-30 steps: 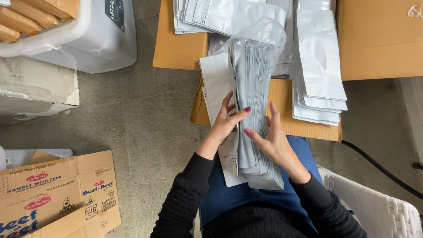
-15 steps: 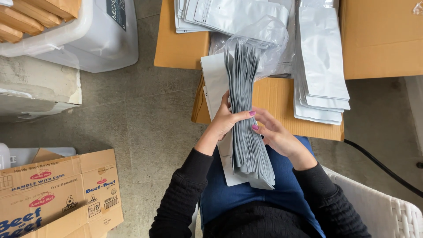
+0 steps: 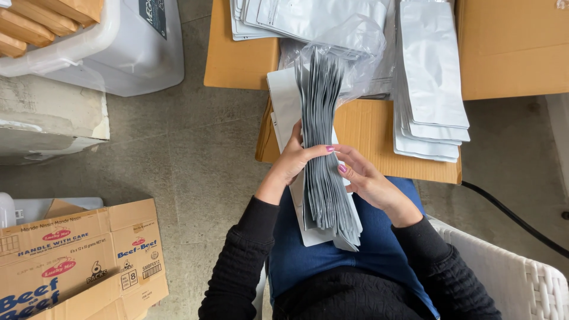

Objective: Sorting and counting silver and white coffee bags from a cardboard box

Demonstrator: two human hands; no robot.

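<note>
A thick stack of flat silver pouches [image 3: 325, 148] stands on edge across my lap, its far end still inside a clear plastic bag [image 3: 349, 47]. My left hand [image 3: 294, 155] clasps the stack from the left, thumb laid over the top edges. My right hand [image 3: 363, 178] presses against the stack's right side, fingertips on the pouch edges. Both sleeves are black, and my lap is covered in blue cloth.
A flattened cardboard sheet [image 3: 379, 136] lies ahead, bearing a pile of silver pouches [image 3: 431, 89]; more pouches [image 3: 296, 18] lie beyond. A printed carton [image 3: 77, 255] sits at lower left, a white plastic tub [image 3: 118, 53] at upper left, a black cable [image 3: 510, 213] and white wicker seat [image 3: 510, 278] on the right.
My hands have drawn closer together on the stack, the left thumb now over its top. The stack has shifted slightly and stands more squarely on edge.
</note>
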